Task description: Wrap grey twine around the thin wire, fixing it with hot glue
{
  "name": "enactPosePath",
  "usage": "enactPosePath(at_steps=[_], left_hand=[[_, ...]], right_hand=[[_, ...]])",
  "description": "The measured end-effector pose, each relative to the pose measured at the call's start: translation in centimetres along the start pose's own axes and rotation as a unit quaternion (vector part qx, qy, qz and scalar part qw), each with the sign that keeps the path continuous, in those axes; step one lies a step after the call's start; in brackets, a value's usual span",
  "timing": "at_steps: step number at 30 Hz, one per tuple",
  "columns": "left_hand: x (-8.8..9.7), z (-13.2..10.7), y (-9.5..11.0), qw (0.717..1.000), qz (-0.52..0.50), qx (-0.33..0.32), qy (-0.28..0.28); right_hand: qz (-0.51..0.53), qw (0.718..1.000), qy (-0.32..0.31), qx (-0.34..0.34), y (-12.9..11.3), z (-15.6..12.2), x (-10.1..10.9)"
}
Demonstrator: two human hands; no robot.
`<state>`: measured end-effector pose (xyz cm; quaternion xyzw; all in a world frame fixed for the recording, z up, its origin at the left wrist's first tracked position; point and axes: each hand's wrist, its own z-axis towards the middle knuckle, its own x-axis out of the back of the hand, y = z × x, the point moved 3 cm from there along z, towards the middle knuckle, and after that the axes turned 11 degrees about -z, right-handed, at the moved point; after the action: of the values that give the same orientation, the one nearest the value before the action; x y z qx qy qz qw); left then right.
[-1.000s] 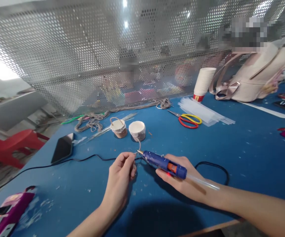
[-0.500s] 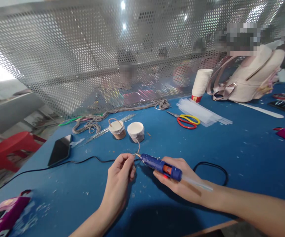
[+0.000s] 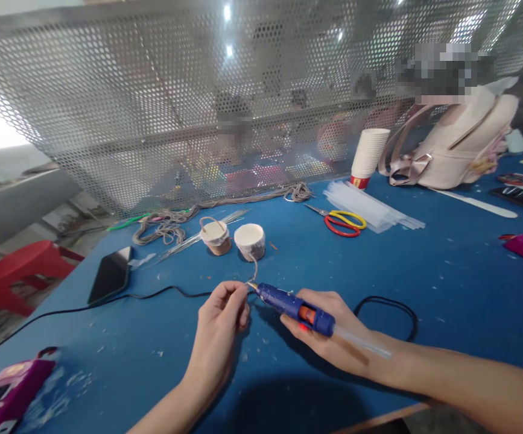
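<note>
Holding a blue glue gun (image 3: pixel 279 299) in a firm grip, the right hand (image 3: pixel 329 319) brings its nozzle (image 3: pixel 253 286) close beside a thin cord (image 3: pixel 256 269), pinched in the narrow grip of the left hand (image 3: pixel 225 313). The cord runs to a white-topped pot (image 3: pixel 250 242) on the blue bench (image 3: pixel 152 355), near another pot (image 3: pixel 218 241).

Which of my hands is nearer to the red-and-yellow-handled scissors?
Right. Your right hand, holding the blue glue gun, is on the near side of the scissors; your left hand is farther off, toward their near left.
</note>
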<state>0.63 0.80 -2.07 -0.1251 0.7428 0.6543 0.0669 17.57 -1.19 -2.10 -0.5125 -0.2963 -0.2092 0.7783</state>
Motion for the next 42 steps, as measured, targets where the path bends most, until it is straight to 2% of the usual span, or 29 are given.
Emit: enactPosePath(at_steps=[26,34,42], left_hand=[[0.34,0.06,-0.1,1.0,0.008,-0.012,-0.008],[0.37,0.03,-0.03,1.0,0.002,-0.015,-0.003],[0.45,0.06,-0.11,1.0,0.007,-0.02,-0.011]], right_hand=[[-0.007,1.0,-0.005,0.014,-0.02,-0.49,-0.27],[-0.025,0.999,0.024,0.016,0.28,-0.25,0.0],[-0.011,1.0,0.005,0.014,0.09,-0.29,-0.21]])
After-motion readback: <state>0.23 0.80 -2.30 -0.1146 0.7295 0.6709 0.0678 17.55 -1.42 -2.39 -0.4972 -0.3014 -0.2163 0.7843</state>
